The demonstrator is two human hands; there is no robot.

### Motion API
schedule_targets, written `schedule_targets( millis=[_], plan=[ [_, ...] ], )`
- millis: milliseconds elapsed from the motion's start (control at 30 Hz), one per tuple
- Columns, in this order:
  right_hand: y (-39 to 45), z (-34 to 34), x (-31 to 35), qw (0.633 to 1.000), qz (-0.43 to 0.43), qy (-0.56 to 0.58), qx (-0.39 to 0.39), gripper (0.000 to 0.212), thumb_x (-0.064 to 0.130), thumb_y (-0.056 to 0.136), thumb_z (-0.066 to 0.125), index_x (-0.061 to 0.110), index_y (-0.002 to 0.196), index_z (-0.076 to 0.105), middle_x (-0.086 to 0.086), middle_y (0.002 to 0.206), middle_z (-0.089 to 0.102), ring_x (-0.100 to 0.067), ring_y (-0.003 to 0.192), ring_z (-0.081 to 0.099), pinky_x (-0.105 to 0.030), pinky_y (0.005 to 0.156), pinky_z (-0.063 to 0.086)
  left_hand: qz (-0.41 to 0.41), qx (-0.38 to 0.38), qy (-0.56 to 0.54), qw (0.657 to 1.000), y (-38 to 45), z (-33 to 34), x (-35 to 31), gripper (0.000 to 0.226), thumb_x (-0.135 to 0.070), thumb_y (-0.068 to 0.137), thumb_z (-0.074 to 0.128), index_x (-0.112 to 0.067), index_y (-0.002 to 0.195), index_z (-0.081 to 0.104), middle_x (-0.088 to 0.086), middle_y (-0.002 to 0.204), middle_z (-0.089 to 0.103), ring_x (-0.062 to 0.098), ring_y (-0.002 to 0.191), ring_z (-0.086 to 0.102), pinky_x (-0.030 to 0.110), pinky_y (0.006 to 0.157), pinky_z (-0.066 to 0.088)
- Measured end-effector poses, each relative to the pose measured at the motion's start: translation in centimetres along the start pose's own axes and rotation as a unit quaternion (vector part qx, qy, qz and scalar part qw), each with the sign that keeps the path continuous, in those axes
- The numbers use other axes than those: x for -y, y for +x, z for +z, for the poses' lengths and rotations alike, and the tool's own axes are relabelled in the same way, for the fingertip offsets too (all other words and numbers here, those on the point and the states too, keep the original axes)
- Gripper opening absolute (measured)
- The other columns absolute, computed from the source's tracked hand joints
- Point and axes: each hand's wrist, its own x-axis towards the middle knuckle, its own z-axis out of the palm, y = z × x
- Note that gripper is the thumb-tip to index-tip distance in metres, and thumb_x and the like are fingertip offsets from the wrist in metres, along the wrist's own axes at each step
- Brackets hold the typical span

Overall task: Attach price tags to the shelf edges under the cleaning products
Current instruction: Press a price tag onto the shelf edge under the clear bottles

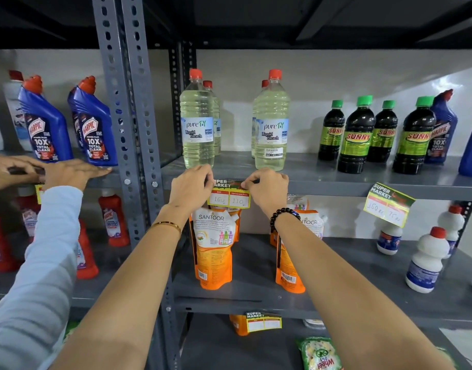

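Though thin, rectangular paper price tag [228,194]

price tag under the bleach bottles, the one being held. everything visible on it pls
The price tag is a small paper-looking card, yellow-bordered, with a dark green band reading SUPER MARKET over a red strip and two white boxes handwritten 160 and 110. It hangs flat and roughly level against the front edge of the grey shelf, below the two front bleach bottles. The left hand pinches its upper left corner, the right hand its upper right. Its lower edge overlaps the orange Santoor pouch behind.
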Motion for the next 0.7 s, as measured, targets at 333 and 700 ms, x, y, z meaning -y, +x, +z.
schedule_targets(
  millis=[333, 700],
  plan=[
    [-0.14, 0.37, 0.07, 1.000, 0.011, -0.005, -0.029, 0.015, 0.027, 0.080, 0.067, 0.017, 0.071, 0.073, 0.000, 0.080, 0.076, -0.019, 0.079, 0.063, -0.046, 0.106, 0.031, -0.021, -0.011, 0.008, 1.000, 0.04, 0.32, -0.23, 0.006, -0.019, 0.090, 0.053, -0.016, 0.086, 0.054, 0.000, 0.094, 0.067, 0.022, 0.085, 0.060, 0.032, 0.064, 0.034],
    [0.31, 0.60, 0.26, 0.999, 0.022, -0.024, 0.001, 0.037, 0.042, 0.074, 0.070, 0.019, 0.102, 0.064, -0.002, 0.103, 0.071, -0.022, 0.095, 0.063, -0.053, 0.108, 0.025, -0.052, 0.021, -0.002, 0.998, -0.17, 0.51, -0.98, 0.030, -0.039, 0.088, 0.058, -0.022, 0.113, 0.057, 0.000, 0.120, 0.061, 0.023, 0.116, 0.052, 0.042, 0.084, 0.046]
  ],
)
